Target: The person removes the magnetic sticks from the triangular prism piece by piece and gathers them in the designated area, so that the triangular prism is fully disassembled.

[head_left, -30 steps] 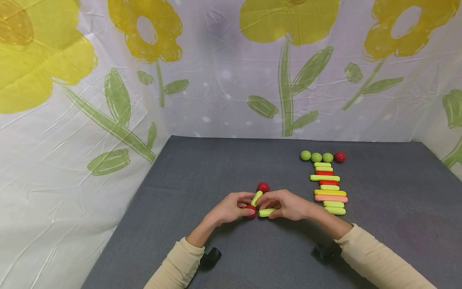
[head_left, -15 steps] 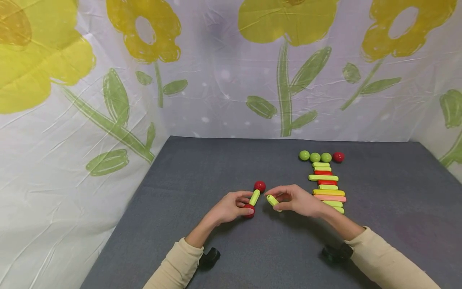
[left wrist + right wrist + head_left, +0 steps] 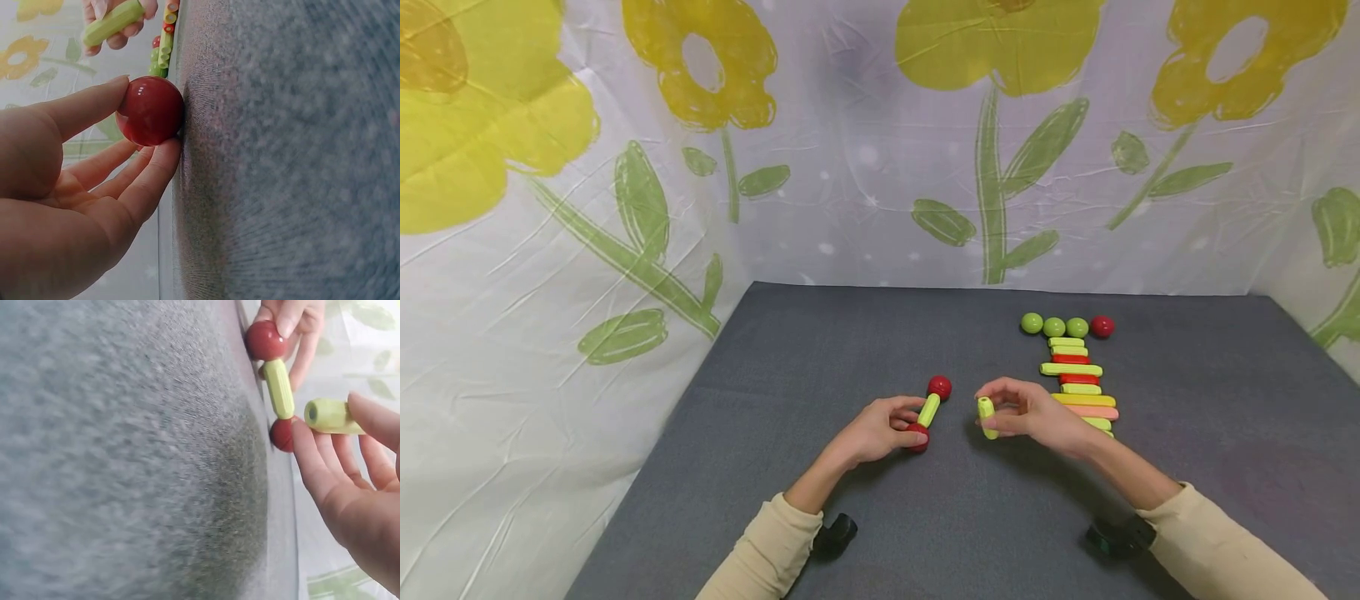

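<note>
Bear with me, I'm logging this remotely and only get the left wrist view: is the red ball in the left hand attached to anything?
Observer: Yes. The red ball pinched by the left hand meets one end of a green stick.
Operator: What's at the stick's other end?
Observer: A second red ball, lying on the grey mat.
Operator: Does the right hand's stick touch that piece?
Observer: No. The right hand pinches a short green stick to the side of it, with a clear gap between.
</note>
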Tool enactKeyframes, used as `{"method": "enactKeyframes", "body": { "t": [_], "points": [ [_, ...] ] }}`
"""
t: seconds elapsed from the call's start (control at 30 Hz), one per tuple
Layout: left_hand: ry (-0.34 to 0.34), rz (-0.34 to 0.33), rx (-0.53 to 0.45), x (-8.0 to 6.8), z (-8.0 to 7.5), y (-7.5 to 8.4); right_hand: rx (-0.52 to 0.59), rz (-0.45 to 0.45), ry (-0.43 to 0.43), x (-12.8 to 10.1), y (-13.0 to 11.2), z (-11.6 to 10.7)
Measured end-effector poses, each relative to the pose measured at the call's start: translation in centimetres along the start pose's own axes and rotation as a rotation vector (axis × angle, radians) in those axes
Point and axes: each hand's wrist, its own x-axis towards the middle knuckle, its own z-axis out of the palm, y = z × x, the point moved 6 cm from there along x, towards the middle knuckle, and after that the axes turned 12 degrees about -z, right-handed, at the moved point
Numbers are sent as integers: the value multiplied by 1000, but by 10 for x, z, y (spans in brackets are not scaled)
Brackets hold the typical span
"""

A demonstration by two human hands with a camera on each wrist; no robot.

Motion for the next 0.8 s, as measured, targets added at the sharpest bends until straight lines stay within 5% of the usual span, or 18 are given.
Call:
{"method": "enactKeyframes", "body": {
  "t": [0.4,0.8],
  "points": [
    [0,-14,-12,-2,-1,0,154,183,161,-28,10,-9],
    [-4,-18,3,1,1,-1,225,201,229,-59,11,-19]
  ]
}}
